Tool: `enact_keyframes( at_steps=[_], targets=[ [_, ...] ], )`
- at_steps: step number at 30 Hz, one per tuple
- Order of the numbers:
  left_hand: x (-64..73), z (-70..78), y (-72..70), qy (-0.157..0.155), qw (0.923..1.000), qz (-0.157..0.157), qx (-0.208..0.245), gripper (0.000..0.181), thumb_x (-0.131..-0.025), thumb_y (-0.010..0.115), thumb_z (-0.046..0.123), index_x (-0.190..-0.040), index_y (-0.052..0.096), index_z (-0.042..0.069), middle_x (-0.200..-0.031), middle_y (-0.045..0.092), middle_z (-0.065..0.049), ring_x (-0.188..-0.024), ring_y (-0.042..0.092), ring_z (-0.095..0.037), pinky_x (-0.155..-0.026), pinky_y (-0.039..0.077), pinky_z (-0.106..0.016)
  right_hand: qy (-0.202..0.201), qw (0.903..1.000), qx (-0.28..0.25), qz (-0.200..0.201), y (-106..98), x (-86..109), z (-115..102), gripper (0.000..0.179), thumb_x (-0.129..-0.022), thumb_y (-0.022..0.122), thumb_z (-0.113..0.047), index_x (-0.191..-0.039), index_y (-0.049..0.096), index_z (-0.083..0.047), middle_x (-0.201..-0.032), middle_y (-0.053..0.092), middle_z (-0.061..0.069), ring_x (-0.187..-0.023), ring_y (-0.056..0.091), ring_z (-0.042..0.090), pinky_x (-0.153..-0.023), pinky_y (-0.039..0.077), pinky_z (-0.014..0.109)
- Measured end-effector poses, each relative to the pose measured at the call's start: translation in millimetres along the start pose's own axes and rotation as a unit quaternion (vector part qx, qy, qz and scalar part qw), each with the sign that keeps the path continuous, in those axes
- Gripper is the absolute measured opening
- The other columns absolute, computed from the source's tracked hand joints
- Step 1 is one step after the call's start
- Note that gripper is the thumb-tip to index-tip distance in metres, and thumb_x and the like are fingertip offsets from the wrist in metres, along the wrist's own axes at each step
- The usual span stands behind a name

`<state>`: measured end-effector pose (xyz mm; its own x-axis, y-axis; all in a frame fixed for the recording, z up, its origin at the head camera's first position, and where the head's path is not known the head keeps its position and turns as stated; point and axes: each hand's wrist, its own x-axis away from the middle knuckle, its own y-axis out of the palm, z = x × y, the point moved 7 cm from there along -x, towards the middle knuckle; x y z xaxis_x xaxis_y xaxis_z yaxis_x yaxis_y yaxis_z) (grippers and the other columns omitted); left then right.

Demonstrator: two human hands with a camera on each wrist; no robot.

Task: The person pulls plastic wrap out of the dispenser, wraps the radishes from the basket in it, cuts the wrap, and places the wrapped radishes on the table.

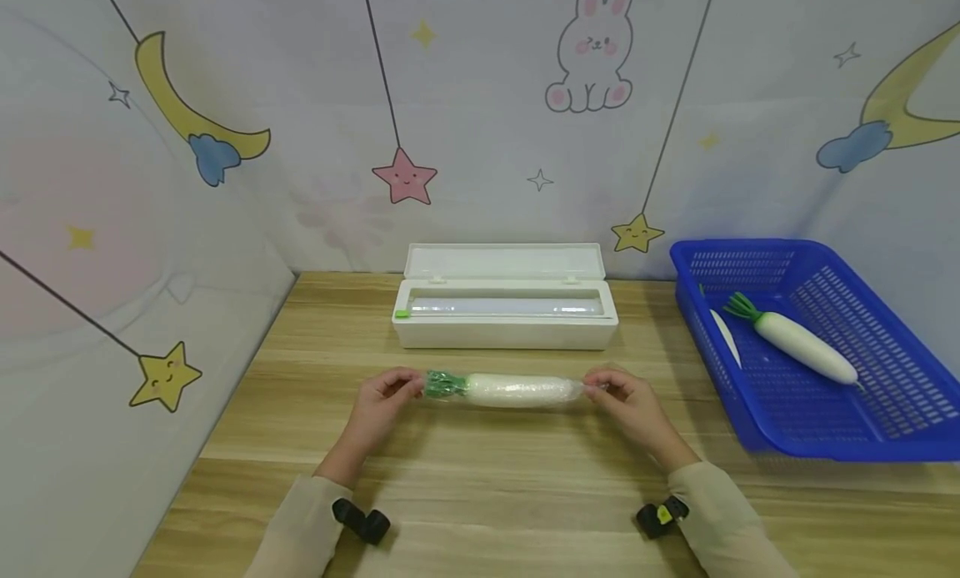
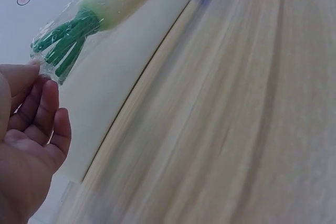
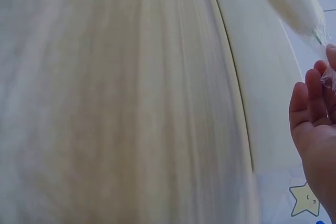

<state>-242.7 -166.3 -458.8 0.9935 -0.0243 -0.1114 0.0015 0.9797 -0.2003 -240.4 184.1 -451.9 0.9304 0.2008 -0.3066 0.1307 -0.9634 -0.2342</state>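
Observation:
A white radish (image 1: 521, 389) with green leaf stubs, wrapped in clear cling film, is held level above the table between both hands. My left hand (image 1: 381, 404) pinches the film at the leafy end; in the left wrist view its thumb and forefinger (image 2: 31, 85) meet on the film just past the green stalks (image 2: 71, 38). At the root end, my right hand (image 1: 628, 403) pinches the twisted film tail, and a crumpled bit of film (image 3: 328, 78) shows between its fingers. Behind the radish stands a white cling film box (image 1: 504, 332), lid up, its roll inside.
To the right sits a blue plastic basket (image 1: 757, 428) holding an unwrapped white radish (image 1: 806, 347) and another one (image 1: 726, 338) partly hidden by the basket wall. The wood-grain table (image 1: 480, 495) meets a printed cloth backdrop (image 1: 480, 103) behind and at the left.

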Motion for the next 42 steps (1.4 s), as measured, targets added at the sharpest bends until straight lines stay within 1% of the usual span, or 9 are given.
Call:
enact_keyframes(
  at_steps=[9,14,18,21,24,27,31,35,42],
  targets=[
    [-1.3,-3.9,2.6,-0.025,0.9989,-0.015,0.036,0.014,-0.092,0.06,0.0,-0.098,0.059,-0.012,-0.086,0.063,-0.005,-0.076,0.061,-0.007,-0.073,0.053,-0.023,0.009,0.9992,0.037,0.011,1.2,1.8,-1.7,0.004,-0.089,0.064,0.002,-0.091,0.066,0.004,-0.098,0.066,0.019,-0.09,0.059,0.001,-0.075,0.049,0.015],
    [-0.8,-3.8,1.8,-0.022,0.999,-0.028,0.028,0.015,-0.091,0.061,-0.003,-0.102,0.061,-0.013,-0.088,0.066,-0.004,-0.077,0.062,-0.006,-0.073,0.053,-0.022,0.015,0.9988,0.039,0.025,0.3,1.9,-2.8,0.005,-0.089,0.064,0.002,-0.092,0.067,0.005,-0.09,0.069,0.003,-0.084,0.06,-0.002,-0.073,0.049,0.015],
    [0.5,-3.3,1.1,-0.023,0.9991,-0.03,0.017,0.02,-0.088,0.064,-0.005,-0.105,0.064,-0.014,-0.098,0.069,-0.015,-0.083,0.064,-0.007,-0.075,0.052,-0.019,0.023,0.9988,0.036,0.026,-0.4,1.9,-1.6,0.008,-0.09,0.063,0.001,-0.094,0.066,0.008,-0.083,0.066,-0.011,-0.079,0.06,-0.001,-0.072,0.049,0.015],
    [1.0,-2.3,0.3,-0.021,0.9995,-0.019,0.012,0.022,-0.085,0.067,-0.005,-0.106,0.065,-0.014,-0.102,0.068,-0.02,-0.088,0.063,-0.008,-0.076,0.051,-0.017,0.027,0.9988,0.036,0.021,0.7,1.8,-1.7,0.009,-0.09,0.063,0.0,-0.094,0.065,0.008,-0.081,0.066,-0.012,-0.078,0.061,-0.001,-0.072,0.049,0.016],
    [0.7,-0.8,-0.7,-0.012,0.9999,0.004,0.004,0.019,-0.085,0.068,-0.004,-0.102,0.066,-0.012,-0.101,0.069,-0.017,-0.085,0.063,-0.006,-0.075,0.051,-0.017,0.026,0.9989,0.035,0.019,1.7,2.3,-3.1,0.009,-0.09,0.063,0.0,-0.093,0.065,0.008,-0.081,0.067,-0.009,-0.078,0.061,0.0,-0.072,0.05,0.017],
    [1.0,1.6,-2.3,0.014,0.9995,0.027,0.001,0.013,-0.085,0.067,-0.006,-0.096,0.068,-0.011,-0.094,0.07,-0.011,-0.079,0.062,-0.002,-0.072,0.051,-0.017,0.023,0.999,0.031,0.021,2.8,2.4,-4.7,0.009,-0.09,0.064,0.001,-0.094,0.065,0.009,-0.082,0.067,-0.01,-0.078,0.062,0.0,-0.072,0.05,0.016],
    [1.9,7.6,-1.4,0.075,0.9965,0.038,0.006,0.006,-0.083,0.064,-0.012,-0.089,0.066,-0.011,-0.085,0.068,-0.006,-0.077,0.06,-0.001,-0.07,0.05,-0.015,0.022,0.9992,0.024,0.023,2.3,2.8,-4.8,0.008,-0.09,0.063,0.002,-0.094,0.065,0.009,-0.081,0.066,-0.011,-0.077,0.061,0.0,-0.072,0.05,0.016],
    [2.7,10.3,-0.1,0.107,0.9933,0.042,0.011,0.002,-0.084,0.063,-0.013,-0.084,0.064,-0.011,-0.087,0.064,-0.014,-0.083,0.059,-0.004,-0.073,0.049,-0.014,0.019,0.9993,0.027,0.017,2.7,3.0,-4.6,0.008,-0.089,0.064,0.003,-0.093,0.065,0.009,-0.083,0.067,-0.008,-0.078,0.06,-0.001,-0.071,0.049,0.016],
    [2.6,2.8,1.5,0.023,0.999,0.036,0.009,0.005,-0.087,0.064,-0.007,-0.091,0.064,-0.01,-0.088,0.066,-0.011,-0.077,0.061,-0.004,-0.072,0.05,-0.018,-0.002,0.9998,0.019,0.006,4.6,4.2,-8.8,0.006,-0.085,0.064,0.009,-0.091,0.065,0.011,-0.087,0.068,-0.009,-0.08,0.059,-0.003,-0.07,0.049,0.015]
  ],
)
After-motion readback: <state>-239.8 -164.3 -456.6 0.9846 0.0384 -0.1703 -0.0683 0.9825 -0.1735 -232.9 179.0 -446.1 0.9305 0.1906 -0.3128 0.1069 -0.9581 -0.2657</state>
